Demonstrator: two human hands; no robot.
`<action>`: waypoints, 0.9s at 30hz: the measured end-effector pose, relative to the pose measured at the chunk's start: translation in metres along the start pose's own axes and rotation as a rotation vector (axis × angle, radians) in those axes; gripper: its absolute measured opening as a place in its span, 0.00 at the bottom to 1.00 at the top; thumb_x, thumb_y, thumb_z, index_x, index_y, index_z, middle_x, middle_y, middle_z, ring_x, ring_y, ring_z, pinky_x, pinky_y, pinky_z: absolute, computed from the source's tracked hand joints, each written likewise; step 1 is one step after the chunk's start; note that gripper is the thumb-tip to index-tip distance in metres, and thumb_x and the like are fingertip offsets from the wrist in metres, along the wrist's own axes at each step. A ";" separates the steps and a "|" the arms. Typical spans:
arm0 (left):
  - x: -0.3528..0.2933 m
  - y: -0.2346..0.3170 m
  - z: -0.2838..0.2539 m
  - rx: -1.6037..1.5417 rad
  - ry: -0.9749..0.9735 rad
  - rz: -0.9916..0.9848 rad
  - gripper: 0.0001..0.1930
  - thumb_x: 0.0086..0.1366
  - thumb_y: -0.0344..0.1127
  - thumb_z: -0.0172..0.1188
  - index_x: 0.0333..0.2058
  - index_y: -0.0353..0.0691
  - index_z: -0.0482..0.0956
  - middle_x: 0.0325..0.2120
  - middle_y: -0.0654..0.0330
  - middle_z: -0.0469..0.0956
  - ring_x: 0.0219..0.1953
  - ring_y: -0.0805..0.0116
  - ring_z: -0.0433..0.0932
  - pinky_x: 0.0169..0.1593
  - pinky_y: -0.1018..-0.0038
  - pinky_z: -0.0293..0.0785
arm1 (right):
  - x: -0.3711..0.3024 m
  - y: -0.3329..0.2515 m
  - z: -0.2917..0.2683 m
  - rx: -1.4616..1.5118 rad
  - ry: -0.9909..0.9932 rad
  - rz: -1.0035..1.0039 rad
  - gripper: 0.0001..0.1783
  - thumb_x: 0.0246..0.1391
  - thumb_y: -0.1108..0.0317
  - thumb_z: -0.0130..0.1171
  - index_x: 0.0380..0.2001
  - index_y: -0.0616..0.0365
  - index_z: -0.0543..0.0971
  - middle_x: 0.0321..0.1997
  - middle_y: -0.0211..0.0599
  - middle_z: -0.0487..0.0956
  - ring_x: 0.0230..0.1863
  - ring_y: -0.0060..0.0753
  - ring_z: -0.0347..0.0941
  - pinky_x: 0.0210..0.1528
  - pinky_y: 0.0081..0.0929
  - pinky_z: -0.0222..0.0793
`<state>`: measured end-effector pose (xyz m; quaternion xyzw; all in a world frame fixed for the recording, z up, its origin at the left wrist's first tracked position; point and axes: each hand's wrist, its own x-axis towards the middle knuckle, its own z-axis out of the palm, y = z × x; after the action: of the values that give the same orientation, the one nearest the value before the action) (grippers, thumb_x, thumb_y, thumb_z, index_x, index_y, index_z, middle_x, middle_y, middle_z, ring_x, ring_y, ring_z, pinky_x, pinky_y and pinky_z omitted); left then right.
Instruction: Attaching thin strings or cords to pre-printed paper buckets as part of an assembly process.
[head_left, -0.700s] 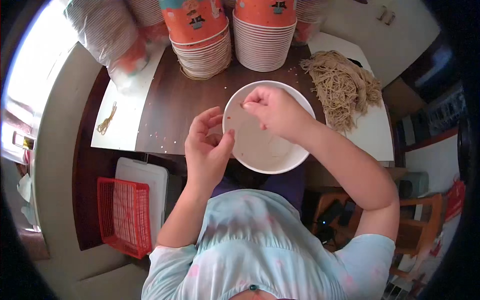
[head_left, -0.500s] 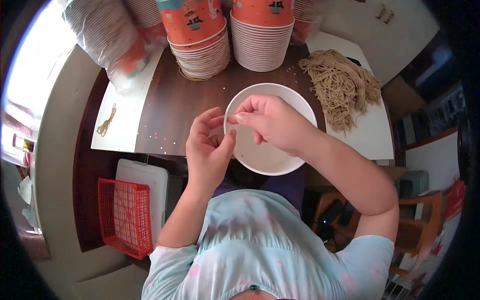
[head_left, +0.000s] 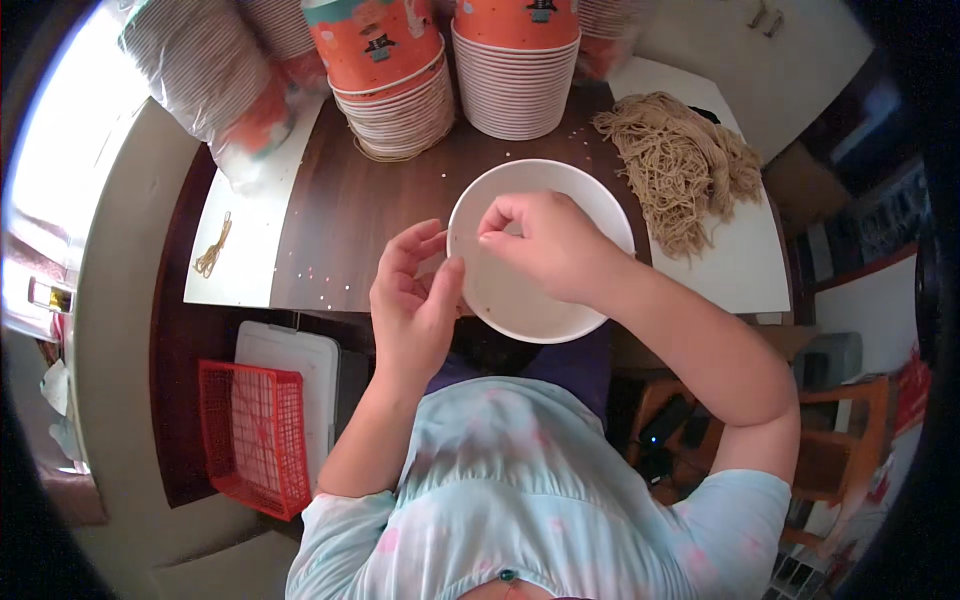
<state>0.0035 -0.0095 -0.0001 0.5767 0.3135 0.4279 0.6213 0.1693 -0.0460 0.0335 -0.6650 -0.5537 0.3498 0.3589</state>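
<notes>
A round white paper bucket (head_left: 545, 318) with its mouth facing up straddles the near edge of the table. Beside its left rim is my left hand (head_left: 412, 290), with the fingers loosely curved and the thumb apart from them, its tips close to the rim. Between those fingers and thumb I see nothing held. Over the bucket's mouth, my right hand (head_left: 555, 248) has its thumb and index finger pinched together. Whatever the pinch holds, if anything, is too small to make out. A few tiny specks lie on the bucket's inner wall.
Two stacks of orange-and-white paper buckets, a left stack (head_left: 395, 115) and a right stack (head_left: 515, 85), stand at the back. Tan yarn (head_left: 675, 165) is heaped at right. A small cord bundle (head_left: 213, 248) lies at left. A red basket (head_left: 255, 435) sits below the table.
My right hand has drawn away from my left fingertips, a little rightward over the bucket. My left hand stays beside the rim. The whole view has shifted slightly.
</notes>
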 end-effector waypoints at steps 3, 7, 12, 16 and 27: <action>0.005 -0.006 -0.006 -0.062 0.021 -0.050 0.16 0.65 0.30 0.54 0.51 0.32 0.68 0.41 0.56 0.77 0.26 0.80 0.76 0.25 0.86 0.71 | 0.009 0.007 0.005 -0.077 0.059 -0.018 0.08 0.49 0.68 0.58 0.27 0.63 0.78 0.25 0.36 0.79 0.28 0.26 0.75 0.31 0.27 0.70; 0.011 -0.006 -0.012 -0.024 0.024 -0.020 0.12 0.66 0.29 0.50 0.47 0.31 0.72 0.35 0.60 0.78 0.24 0.82 0.73 0.23 0.85 0.68 | 0.012 0.009 0.005 -0.118 0.062 0.002 0.08 0.48 0.69 0.58 0.27 0.64 0.79 0.26 0.41 0.80 0.28 0.31 0.77 0.33 0.30 0.72; 0.017 -0.009 -0.015 0.095 -0.033 -0.060 0.10 0.67 0.28 0.50 0.45 0.30 0.73 0.28 0.65 0.76 0.25 0.83 0.71 0.27 0.85 0.68 | 0.017 0.011 0.009 -0.102 0.062 -0.015 0.08 0.48 0.69 0.59 0.26 0.64 0.79 0.25 0.41 0.80 0.27 0.31 0.77 0.32 0.30 0.71; 0.019 -0.006 -0.017 0.110 -0.049 -0.070 0.11 0.66 0.28 0.51 0.45 0.30 0.73 0.30 0.64 0.77 0.26 0.82 0.72 0.28 0.85 0.69 | 0.019 0.008 0.010 -0.082 0.030 0.017 0.07 0.46 0.67 0.56 0.25 0.58 0.80 0.29 0.44 0.81 0.34 0.43 0.78 0.38 0.39 0.72; 0.025 -0.008 -0.024 0.161 -0.158 -0.032 0.13 0.65 0.26 0.53 0.47 0.30 0.74 0.34 0.61 0.79 0.29 0.81 0.74 0.32 0.83 0.72 | 0.020 0.002 0.007 -0.151 0.018 -0.012 0.08 0.48 0.69 0.58 0.28 0.63 0.80 0.26 0.41 0.80 0.29 0.32 0.77 0.33 0.31 0.71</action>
<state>-0.0056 0.0236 -0.0084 0.6514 0.3061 0.3445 0.6028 0.1673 -0.0263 0.0269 -0.6898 -0.5794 0.2988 0.3149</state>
